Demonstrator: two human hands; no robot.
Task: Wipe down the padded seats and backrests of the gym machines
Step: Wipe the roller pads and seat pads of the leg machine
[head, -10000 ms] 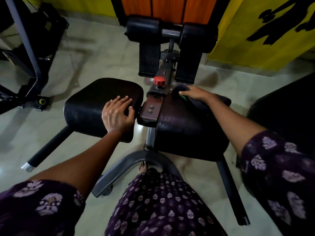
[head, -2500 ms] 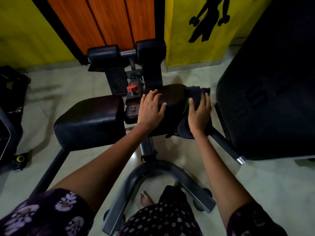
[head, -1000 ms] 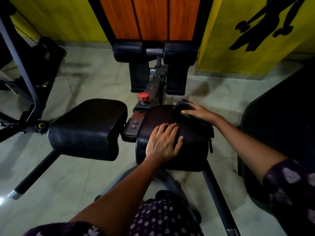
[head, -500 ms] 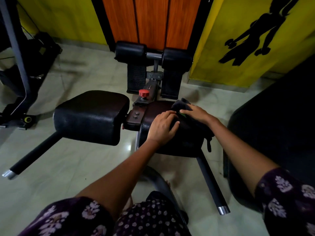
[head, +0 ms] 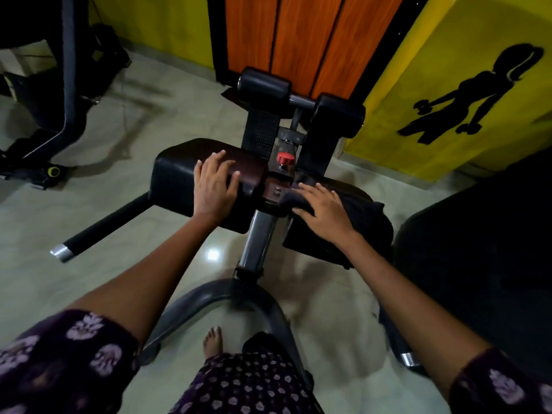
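Note:
A gym machine has two black padded seats side by side. My left hand [head: 215, 186] rests flat with spread fingers on the left pad [head: 176, 177]. My right hand [head: 324, 209] presses a dark cloth [head: 363, 210] down on the right pad [head: 334, 249], near its inner edge; the cloth covers much of that pad's top. Between the pads sits a metal bracket with a red knob [head: 284, 158]. Two black roller pads [head: 264, 85] stand behind, in front of an orange door.
The machine's curved grey base [head: 227, 297] arches over my bare foot [head: 212, 342]. A chrome-tipped handle bar [head: 89, 234] juts left. Another black padded bench [head: 484, 258] stands close on the right. Dark equipment [head: 59, 94] fills the far left; yellow walls lie behind.
My left hand has gone from the right pad across to the left pad. My right hand with the cloth has slid toward the right pad's inner, near edge.

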